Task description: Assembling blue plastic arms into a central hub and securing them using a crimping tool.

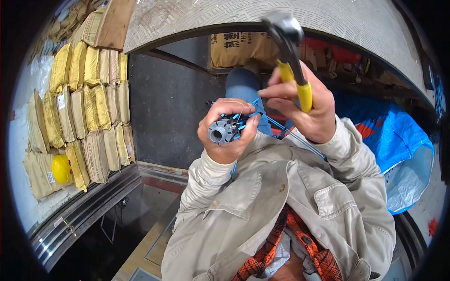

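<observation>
My left hand (227, 122) is wrapped round a grey slotted plastic hub (217, 135) with a round hole in its end. Short black and blue pieces stick out around the hub between my fingers, and a thin bright wire (240, 115) crosses them. Thin blue cords (291, 132) run from this bundle toward the lower right, passing under my right wrist. Closed on yellow grips, my right hand (315, 105) holds up a tool that looks like pincers (291, 49). Its black arms end in a shiny metal head, blurred by motion and apart from the hub.
Rows of brown and yellow paper sacks (96, 107) stand at the left, with a rounded yellow thing (61, 169) against them. A textured grey slab (215, 16) edges the far side. To the right lies a blue plastic sack (398, 136); another printed brown sack (243, 48) sits under the slab.
</observation>
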Tool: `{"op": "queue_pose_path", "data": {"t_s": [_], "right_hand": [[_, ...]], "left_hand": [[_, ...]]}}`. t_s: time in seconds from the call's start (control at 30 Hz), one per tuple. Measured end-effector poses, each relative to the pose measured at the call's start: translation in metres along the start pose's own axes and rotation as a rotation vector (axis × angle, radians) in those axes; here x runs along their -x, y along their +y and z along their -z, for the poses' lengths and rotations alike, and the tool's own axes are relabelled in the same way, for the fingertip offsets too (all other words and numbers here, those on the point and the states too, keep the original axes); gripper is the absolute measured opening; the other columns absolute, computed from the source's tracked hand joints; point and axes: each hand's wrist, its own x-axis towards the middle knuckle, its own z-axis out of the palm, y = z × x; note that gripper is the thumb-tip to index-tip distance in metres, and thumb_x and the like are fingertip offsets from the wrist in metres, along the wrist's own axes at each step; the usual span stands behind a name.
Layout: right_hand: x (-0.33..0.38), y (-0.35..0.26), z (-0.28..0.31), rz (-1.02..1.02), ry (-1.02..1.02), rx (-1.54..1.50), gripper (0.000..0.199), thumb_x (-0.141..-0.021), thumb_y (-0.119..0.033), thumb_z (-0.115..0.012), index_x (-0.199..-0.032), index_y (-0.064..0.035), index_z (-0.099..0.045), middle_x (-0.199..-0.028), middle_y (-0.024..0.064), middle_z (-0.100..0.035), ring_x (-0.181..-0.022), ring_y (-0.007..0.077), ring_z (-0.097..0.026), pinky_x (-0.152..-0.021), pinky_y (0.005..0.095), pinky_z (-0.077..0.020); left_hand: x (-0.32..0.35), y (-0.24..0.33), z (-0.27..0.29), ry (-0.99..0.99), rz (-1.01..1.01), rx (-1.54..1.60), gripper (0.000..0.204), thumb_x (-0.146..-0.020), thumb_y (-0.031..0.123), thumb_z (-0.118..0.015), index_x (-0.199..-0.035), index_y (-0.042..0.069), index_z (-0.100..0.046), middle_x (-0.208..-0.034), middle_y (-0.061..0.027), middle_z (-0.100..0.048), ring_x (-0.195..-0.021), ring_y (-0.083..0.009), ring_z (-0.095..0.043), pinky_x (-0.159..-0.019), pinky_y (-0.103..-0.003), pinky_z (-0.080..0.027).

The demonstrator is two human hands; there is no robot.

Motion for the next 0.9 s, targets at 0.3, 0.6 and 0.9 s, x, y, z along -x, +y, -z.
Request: {"op": "queue_pose_path", "data": {"t_s": [0.3,0.6,0.9], "right_hand": [[-0.004,0.001,-0.022,0.207,0.020,-0.058,0.011,-0.072,0.000,-0.063,-0.083,-0.0006,-0.065,-0.088,0.0114,-0.052,-0.073,0.0173,-0.050,-0.063,0.0270,-0.0421],[-0.029,0.014,-0.008,-0.204,-0.222,-0.292,0.016,-0.072,0.002,-0.061,-0.088,0.0022,-0.062,-0.089,0.0123,-0.052,-0.076,0.0205,-0.051,-0.065,0.0285,-0.0423],[-0.012,-0.023,0.037,0.228,-0.257,0.899,0.019,-0.076,-0.002,-0.058,-0.094,-0.0020,-0.061,-0.108,0.0138,-0.051,-0.089,0.0235,-0.052,-0.080,0.0349,-0.0421]], "left_hand": [[-0.008,0.006,0.000,0.002,0.044,0.044,0.027,-0.059,-0.005,-0.068,-0.081,0.004,-0.053,-0.077,-0.0090,-0.060,-0.066,-0.0181,-0.056,-0.063,-0.028,-0.046],[-0.008,0.005,0.006,-0.046,0.201,-0.145,0.026,-0.059,-0.003,-0.067,-0.080,0.003,-0.053,-0.075,-0.0085,-0.059,-0.066,-0.0181,-0.054,-0.064,-0.029,-0.046],[-0.015,-0.009,0.010,0.054,0.012,0.080,0.029,-0.057,-0.003,-0.066,-0.082,0.003,-0.052,-0.076,-0.0087,-0.059,-0.067,-0.0183,-0.054,-0.064,-0.029,-0.045]]}}
